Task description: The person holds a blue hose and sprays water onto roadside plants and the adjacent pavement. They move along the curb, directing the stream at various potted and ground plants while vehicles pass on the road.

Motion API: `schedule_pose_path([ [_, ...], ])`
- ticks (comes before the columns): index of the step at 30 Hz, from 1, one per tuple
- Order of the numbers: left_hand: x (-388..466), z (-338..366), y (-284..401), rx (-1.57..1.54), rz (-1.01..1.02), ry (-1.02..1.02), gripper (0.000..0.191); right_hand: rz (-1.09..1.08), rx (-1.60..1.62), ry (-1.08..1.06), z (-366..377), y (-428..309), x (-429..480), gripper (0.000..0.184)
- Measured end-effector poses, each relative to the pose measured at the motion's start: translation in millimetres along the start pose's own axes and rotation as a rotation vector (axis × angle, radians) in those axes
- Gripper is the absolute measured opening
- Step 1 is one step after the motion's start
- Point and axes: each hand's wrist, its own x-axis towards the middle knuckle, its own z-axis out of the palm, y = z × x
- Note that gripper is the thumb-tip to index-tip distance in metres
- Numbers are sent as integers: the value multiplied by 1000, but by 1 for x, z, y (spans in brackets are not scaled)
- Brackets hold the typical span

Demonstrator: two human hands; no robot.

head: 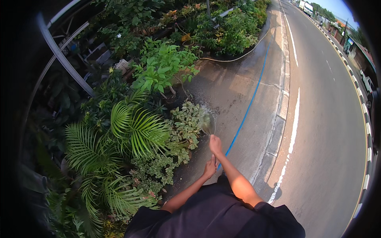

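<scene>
My right hand [215, 145] is closed around the end of a blue garden hose [249, 104], and a fan of water [207, 120] sprays from it towards the plants. Just below and to the left, my left hand [210, 167] grips the hose too, close to my body. The spray passes beside a variegated leafy shrub [187, 122]. Beyond it stands a bright green bushy plant [162, 67], and nearer on the left are palm fronds [146, 128]. From my hands the blue hose runs forward along the wet pavement.
A beige hose [238, 59] curves along the pavement by more potted plants [241, 32]. On the right a concrete kerb [278, 134] borders the asphalt road [330, 119], with a white truck [306, 8] far ahead. A curved metal frame [64, 59] rises at the left.
</scene>
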Motion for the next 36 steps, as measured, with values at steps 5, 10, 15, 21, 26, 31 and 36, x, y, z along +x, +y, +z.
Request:
schedule_pose_path([
  [5,-66,-70,-31,61,-42,0,61,113,0,-28,49,-2,-81,43],
  [10,-128,-112,-31,-20,-142,-34,63,139,1,7,85,-11,-140,44],
  [15,-171,-131,-13,-76,32,24,59,-59,45,7,88,-69,-188,41],
  [21,-197,-140,17,30,276,27,63,-281,187,44,88,-98,-200,35],
  [26,-227,-137,12,164,365,35,62,-275,249,37,80,-88,-225,35],
  [31,-260,-130,-20,65,301,33,62,-229,255,27,60,-93,-276,34],
  [36,-297,-126,-39,95,312,46,61,-221,277,27,45,-93,-322,33],
])
